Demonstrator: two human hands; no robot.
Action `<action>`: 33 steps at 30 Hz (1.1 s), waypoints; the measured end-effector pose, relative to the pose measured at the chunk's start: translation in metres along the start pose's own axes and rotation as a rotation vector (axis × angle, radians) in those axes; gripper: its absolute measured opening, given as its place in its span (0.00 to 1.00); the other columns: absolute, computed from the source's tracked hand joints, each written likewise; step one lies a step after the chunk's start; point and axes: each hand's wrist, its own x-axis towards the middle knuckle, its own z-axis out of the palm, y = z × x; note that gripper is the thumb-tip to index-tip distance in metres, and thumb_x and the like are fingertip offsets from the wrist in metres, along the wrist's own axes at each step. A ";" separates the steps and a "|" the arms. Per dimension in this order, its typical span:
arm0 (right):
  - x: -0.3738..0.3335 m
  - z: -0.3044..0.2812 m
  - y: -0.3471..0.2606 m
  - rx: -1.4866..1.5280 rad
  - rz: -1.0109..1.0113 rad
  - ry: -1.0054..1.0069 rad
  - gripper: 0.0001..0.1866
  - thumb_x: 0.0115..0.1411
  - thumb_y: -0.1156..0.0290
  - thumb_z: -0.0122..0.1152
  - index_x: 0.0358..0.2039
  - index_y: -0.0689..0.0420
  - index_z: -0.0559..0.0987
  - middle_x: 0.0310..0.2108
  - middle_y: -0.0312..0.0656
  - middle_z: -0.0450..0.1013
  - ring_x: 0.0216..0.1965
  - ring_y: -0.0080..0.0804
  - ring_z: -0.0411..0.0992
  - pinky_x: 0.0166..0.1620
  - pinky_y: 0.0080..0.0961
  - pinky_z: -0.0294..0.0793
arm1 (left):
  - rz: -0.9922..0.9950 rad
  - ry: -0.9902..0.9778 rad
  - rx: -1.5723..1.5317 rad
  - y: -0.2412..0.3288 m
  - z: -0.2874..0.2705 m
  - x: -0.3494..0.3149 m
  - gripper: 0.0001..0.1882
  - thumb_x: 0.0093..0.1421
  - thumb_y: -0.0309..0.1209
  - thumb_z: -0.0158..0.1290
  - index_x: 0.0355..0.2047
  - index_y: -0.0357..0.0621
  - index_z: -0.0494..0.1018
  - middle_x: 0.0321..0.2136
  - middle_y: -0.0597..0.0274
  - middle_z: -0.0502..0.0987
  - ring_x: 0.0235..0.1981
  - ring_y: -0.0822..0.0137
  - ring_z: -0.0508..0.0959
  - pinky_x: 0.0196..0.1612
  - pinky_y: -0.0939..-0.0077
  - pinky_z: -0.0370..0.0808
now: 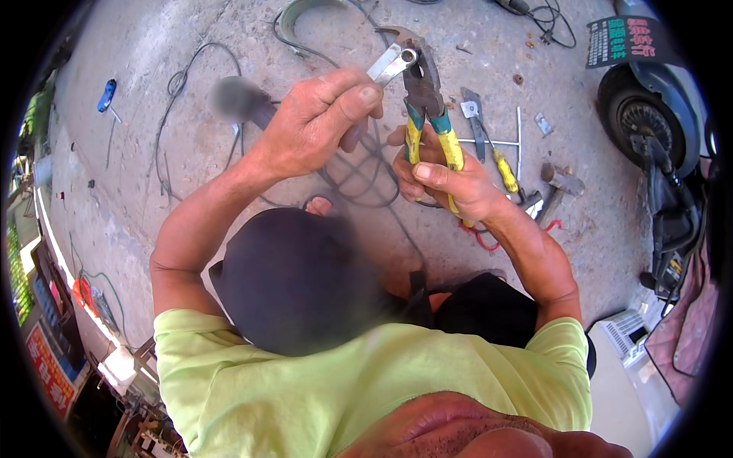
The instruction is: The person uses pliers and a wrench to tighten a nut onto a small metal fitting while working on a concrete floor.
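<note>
My left hand [324, 118] is closed on a flat silvery metal piece [388, 65] with a round hole near its far end. My right hand [447, 179] wraps around the yellow and green handles of a pair of pliers [424, 95]. The pliers point away from me, and their dark jaws are at the holed end of the metal piece. I cannot tell whether they bite on it. A dark curved strip [393, 32] shows just beyond the jaws.
Right of my hands lie a yellow-handled screwdriver [504, 169], a T-shaped metal bar [519, 137] and a hammer [563, 179]. A scooter wheel [645, 114] stands at far right. Black cable [374, 179] loops across the concrete. A blue-handled tool [107, 95] lies far left.
</note>
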 end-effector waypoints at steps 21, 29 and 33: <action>-0.005 -0.007 0.003 0.007 0.071 0.039 0.32 0.61 0.59 0.68 0.59 0.57 0.65 0.32 0.37 0.61 0.31 0.25 0.58 0.36 0.26 0.61 | 0.069 0.011 0.092 -0.028 0.009 0.006 0.21 0.75 0.44 0.44 0.32 0.39 0.71 0.16 0.62 0.69 0.16 0.70 0.71 0.20 0.73 0.64; -0.027 -0.021 0.009 0.287 0.423 -0.221 0.34 0.56 0.56 0.72 0.57 0.55 0.66 0.31 0.36 0.61 0.31 0.25 0.58 0.35 0.27 0.60 | 0.421 -0.574 0.768 0.009 -0.070 0.039 0.17 0.71 0.41 0.50 0.31 0.40 0.73 0.19 0.52 0.73 0.22 0.48 0.76 0.26 0.59 0.69; -0.017 -0.010 -0.005 0.202 0.303 -0.146 0.34 0.56 0.55 0.71 0.57 0.55 0.67 0.31 0.36 0.62 0.30 0.25 0.59 0.36 0.28 0.62 | 0.445 -0.488 0.777 0.016 -0.078 0.046 0.16 0.71 0.40 0.50 0.32 0.40 0.74 0.18 0.54 0.70 0.22 0.51 0.75 0.26 0.60 0.68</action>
